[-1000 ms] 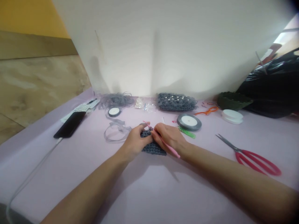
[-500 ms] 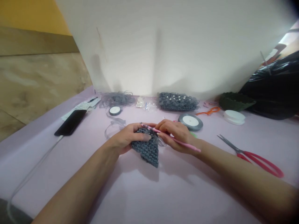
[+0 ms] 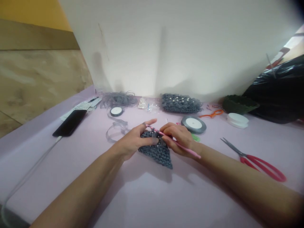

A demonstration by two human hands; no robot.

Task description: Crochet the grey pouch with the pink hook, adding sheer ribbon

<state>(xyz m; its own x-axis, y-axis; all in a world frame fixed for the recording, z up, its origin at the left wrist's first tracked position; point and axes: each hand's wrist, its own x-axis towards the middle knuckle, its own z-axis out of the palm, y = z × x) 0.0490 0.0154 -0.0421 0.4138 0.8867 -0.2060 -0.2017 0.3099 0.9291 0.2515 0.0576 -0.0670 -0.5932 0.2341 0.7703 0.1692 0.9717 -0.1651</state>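
Note:
A dark grey-blue crocheted piece [image 3: 158, 154] hangs just above the table, gripped between the thumb and fingers of my left hand [image 3: 135, 139]. The index finger of that hand is stretched forward. My right hand [image 3: 179, 137] is closed around a pink crochet hook [image 3: 187, 149], whose tip lies by my left fingers at the top edge of the piece. A few small shiny beads show near my left thumb. Grey ribbon [image 3: 114, 129] loops on the table left of my hands. The stitch at the hook tip is too small to make out.
Red-handled scissors [image 3: 261, 164] lie at right. Behind my hands are ribbon spools [image 3: 193, 123], a beaded grey crocheted pouch [image 3: 181, 104], bagged beads [image 3: 142, 103] and a white spool [image 3: 237, 119]. A cabled phone [image 3: 70, 123] rests at left; a black bag [image 3: 280, 91] stands far right.
The crocheted piece has shifted slightly right, and its lower corner has swung right. My left index finger has lifted and straightened. The hook has moved a little.

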